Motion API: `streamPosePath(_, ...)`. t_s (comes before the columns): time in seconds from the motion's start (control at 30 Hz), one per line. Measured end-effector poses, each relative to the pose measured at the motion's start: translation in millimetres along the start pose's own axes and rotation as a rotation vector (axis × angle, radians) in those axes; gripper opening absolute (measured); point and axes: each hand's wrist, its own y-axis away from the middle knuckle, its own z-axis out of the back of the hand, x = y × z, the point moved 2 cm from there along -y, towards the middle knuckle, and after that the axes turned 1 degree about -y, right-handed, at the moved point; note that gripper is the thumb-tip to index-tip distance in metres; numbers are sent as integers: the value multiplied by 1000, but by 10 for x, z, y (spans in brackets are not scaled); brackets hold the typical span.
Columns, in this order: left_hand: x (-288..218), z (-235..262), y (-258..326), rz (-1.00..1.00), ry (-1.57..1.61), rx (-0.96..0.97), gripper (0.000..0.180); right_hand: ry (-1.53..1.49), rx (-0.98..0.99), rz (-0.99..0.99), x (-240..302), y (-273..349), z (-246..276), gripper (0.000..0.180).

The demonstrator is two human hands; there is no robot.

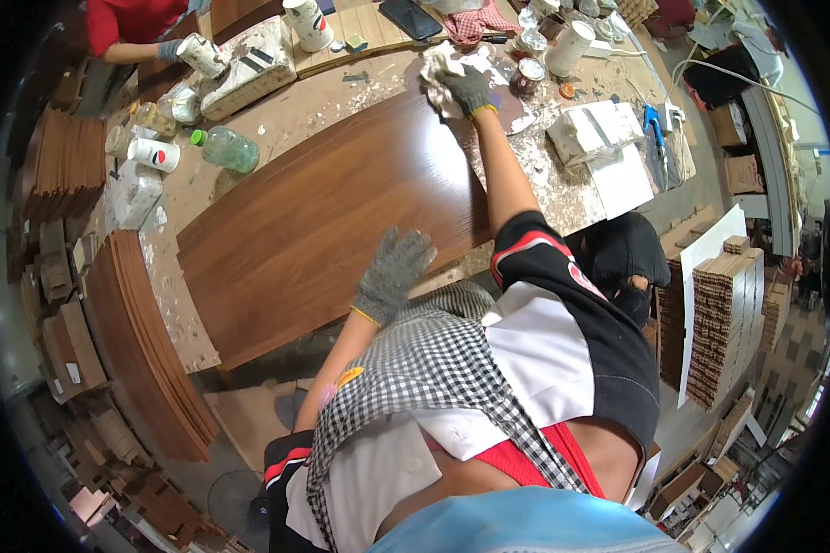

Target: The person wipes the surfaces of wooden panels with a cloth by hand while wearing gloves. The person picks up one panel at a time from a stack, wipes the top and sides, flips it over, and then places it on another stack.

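Note:
A long, brown wood-grain panel (pixel 332 207) lies at a slant across the work table, its surface glossy near the right end. My left hand (pixel 394 275), in a grey knit glove, is spread over the panel's near edge and holds nothing. Reaching to the far right corner, my right hand (pixel 471 89), gloved the same way, has its fingers closed on a crumpled, stained white rag (pixel 441 69). The rag rests on a paint-smeared patch just beyond the panel; the fingertips are partly lost in its folds.
Beyond the panel stand an open can (pixel 527 76), a white paper cup (pixel 570 48) and a phone (pixel 410 17). A green-capped bottle (pixel 226 149) is at left. Stacked panels (pixel 148 341) lean by the table's left end. Across the table, a co-worker's gloved hand (pixel 170 51) touches a cup.

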Motion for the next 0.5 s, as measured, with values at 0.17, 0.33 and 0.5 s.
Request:
streamPosePath(0.17, -17, 7, -23, 22, 18, 54, 60, 15, 221, 129, -399, 703, 72, 64)
streamPosePath(0.33, 14, -66, 20, 25, 64, 16, 68, -22, 359, 49, -880, 1773, 591, 69)
streamPosePath(0.5, 5, -60, 34, 31, 46, 27, 71, -37, 366, 2, -975, 2208, 796, 60)
